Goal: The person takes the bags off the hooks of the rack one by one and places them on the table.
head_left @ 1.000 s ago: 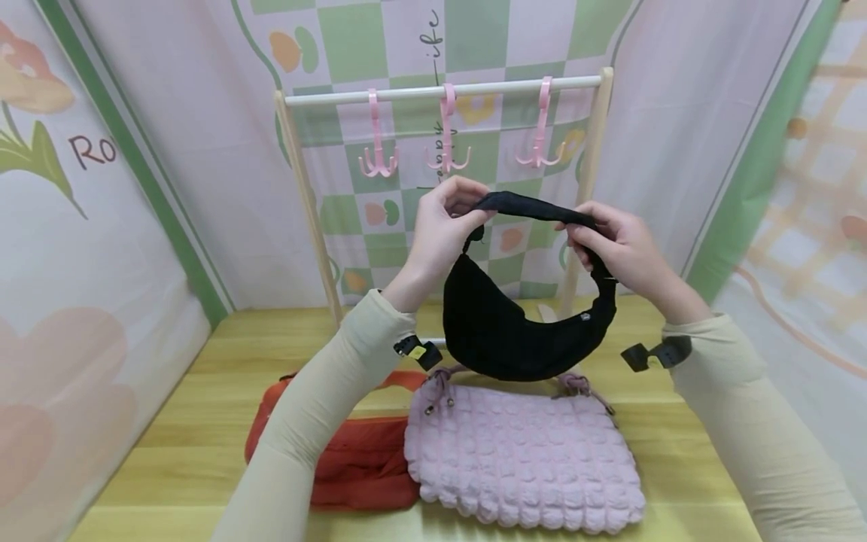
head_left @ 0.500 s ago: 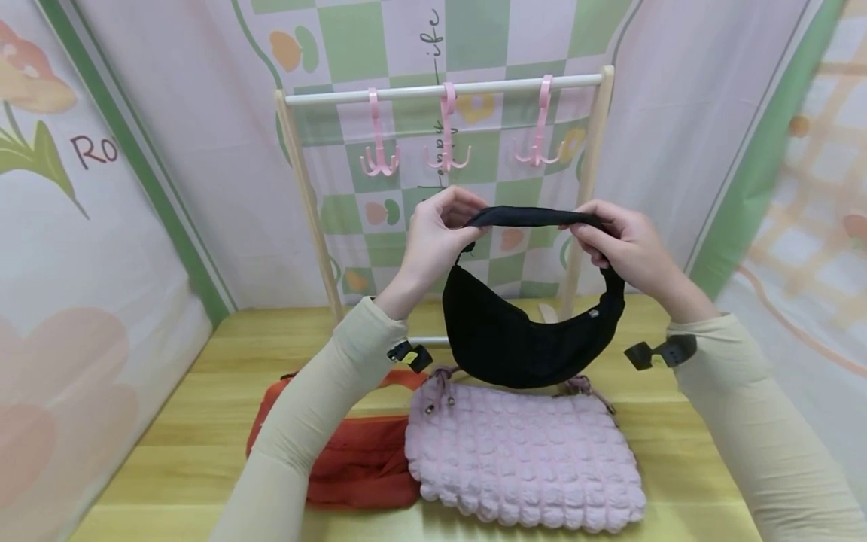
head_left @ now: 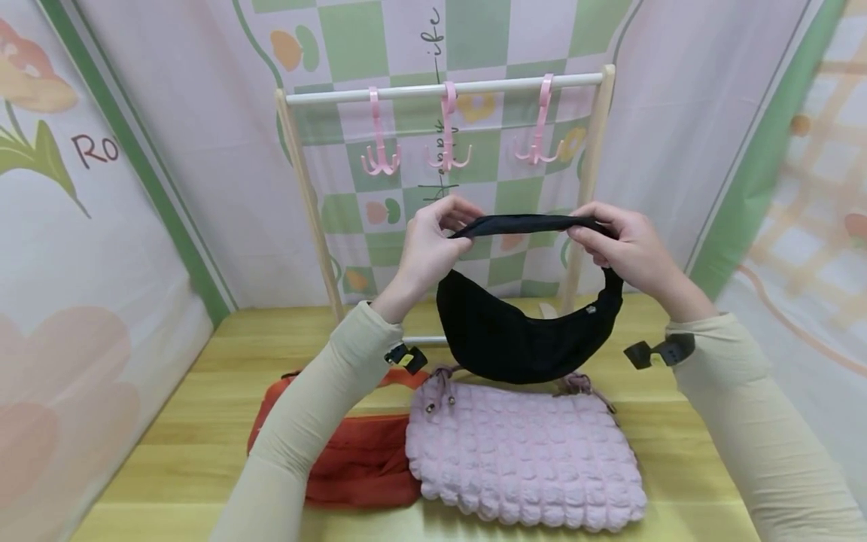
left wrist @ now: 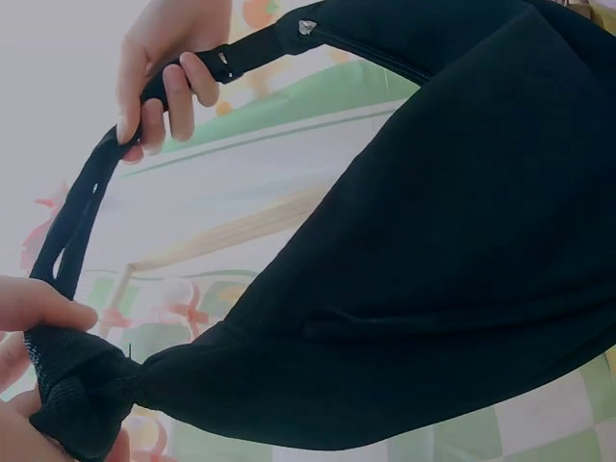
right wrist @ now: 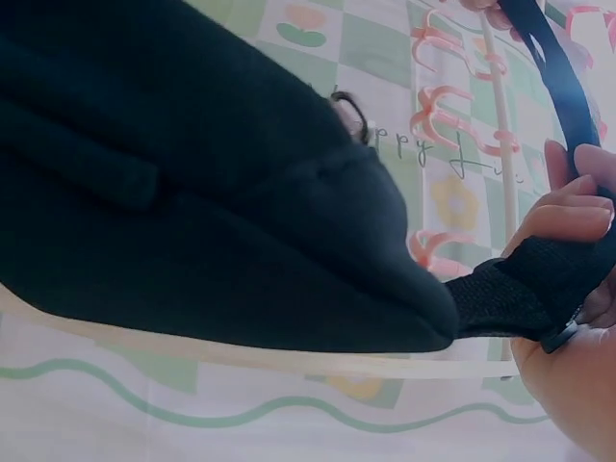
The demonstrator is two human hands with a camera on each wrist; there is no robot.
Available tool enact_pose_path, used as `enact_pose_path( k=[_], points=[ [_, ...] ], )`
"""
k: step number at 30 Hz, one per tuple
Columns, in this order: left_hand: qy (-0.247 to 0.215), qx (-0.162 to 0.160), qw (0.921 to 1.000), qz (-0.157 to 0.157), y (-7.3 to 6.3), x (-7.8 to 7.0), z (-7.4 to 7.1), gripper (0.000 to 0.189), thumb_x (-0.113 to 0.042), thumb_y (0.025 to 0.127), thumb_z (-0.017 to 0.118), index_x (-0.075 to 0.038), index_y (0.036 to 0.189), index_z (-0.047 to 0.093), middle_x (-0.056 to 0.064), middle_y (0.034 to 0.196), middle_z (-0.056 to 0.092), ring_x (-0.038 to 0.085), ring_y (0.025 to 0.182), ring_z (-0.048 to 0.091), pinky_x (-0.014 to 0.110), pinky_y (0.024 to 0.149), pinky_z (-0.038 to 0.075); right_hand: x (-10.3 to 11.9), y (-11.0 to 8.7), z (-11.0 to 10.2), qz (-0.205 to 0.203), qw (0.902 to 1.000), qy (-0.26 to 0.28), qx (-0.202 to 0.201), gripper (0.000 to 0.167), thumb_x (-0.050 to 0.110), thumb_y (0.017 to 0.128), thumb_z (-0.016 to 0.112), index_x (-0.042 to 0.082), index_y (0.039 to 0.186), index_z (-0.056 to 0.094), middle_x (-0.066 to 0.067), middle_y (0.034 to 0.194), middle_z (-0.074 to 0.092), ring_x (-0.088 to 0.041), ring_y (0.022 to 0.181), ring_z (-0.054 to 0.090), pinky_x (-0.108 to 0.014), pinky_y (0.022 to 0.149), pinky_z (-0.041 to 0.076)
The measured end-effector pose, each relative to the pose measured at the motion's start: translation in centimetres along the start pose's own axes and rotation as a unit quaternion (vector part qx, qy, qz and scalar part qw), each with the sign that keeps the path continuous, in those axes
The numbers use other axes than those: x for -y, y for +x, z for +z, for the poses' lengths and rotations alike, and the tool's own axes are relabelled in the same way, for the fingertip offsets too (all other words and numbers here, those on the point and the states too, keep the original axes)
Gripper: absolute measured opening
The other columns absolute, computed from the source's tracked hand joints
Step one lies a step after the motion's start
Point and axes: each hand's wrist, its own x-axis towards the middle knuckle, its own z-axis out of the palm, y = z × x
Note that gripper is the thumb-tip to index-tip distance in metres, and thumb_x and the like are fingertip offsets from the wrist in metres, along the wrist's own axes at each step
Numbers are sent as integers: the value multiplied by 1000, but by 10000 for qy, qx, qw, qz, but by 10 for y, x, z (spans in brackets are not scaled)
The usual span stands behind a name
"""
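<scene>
A black shoulder bag hangs in the air by its strap, which is drawn nearly level between two hands. My left hand pinches the strap's left end, close to a knot that shows in the left wrist view. At the other end my right hand grips the strap between thumb and fingers. The right wrist view shows the bag body large, with the strap running into the right hand. Below the bag, a pink puffy bag and a red bag lie on the wooden table.
Behind the hands stands a rack with a white rail and wooden posts. Three pink hooks hang from it: a left hook, a middle hook and a right hook. Printed cloth walls enclose the table.
My left hand has moved down and slightly left with its end of the strap. The strap now lies more level and stretches wider. My right hand has shifted slightly right.
</scene>
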Motion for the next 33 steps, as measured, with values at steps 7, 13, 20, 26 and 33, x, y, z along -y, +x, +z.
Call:
enact_pose_path(
  k=[7, 13, 20, 26, 33],
  points=[
    [162, -279, 9995, 21, -4, 4, -1, 30, 7, 78, 64, -14, 99, 71, 0, 92, 69, 11, 81, 61, 27, 71, 51, -2, 0, 1, 101, 9999, 73, -2, 10, 15, 95, 57, 9, 101, 63, 1, 60, 47, -16, 44, 39, -32, 40, 31],
    [401, -488, 9980, 80, -7, 7, -2, 25, 2, 80, 65, -12, 99, 71, 3, 93, 69, 12, 80, 61, 23, 71, 50, -3, -1, 1, 177, 9997, -181, -62, 12, 17, 94, 59, 9, 102, 63, 0, 53, 46, -17, 41, 39, -33, 40, 29],
    [512, -668, 9964, 95, -10, 10, -7, 18, -1, 80, 65, -11, 94, 71, 4, 88, 69, 11, 77, 61, 24, 70, 50, -3, -1, -1, 360, 9985, -406, -59, 16, 21, 92, 63, 12, 104, 64, 0, 49, 43, -18, 41, 38, -34, 41, 28],
    [733, -838, 9938, 36, -10, 14, -11, 16, -4, 80, 66, -10, 93, 72, 4, 88, 66, 11, 79, 60, 23, 72, 50, -3, -1, -3, 400, 9975, -562, -157, 17, 24, 90, 65, 15, 105, 65, -1, 53, 45, -18, 43, 40, -34, 42, 31],
    [679, -1006, 9925, -148, -10, 16, -16, 12, -6, 79, 68, -10, 89, 72, 2, 89, 60, 12, 83, 58, 23, 75, 49, -6, -3, -11, 352, 9992, -12, -163, 15, 11, 91, 63, 10, 105, 66, 11, 63, 61, -15, 43, 38, -31, 42, 30]
  ],
)
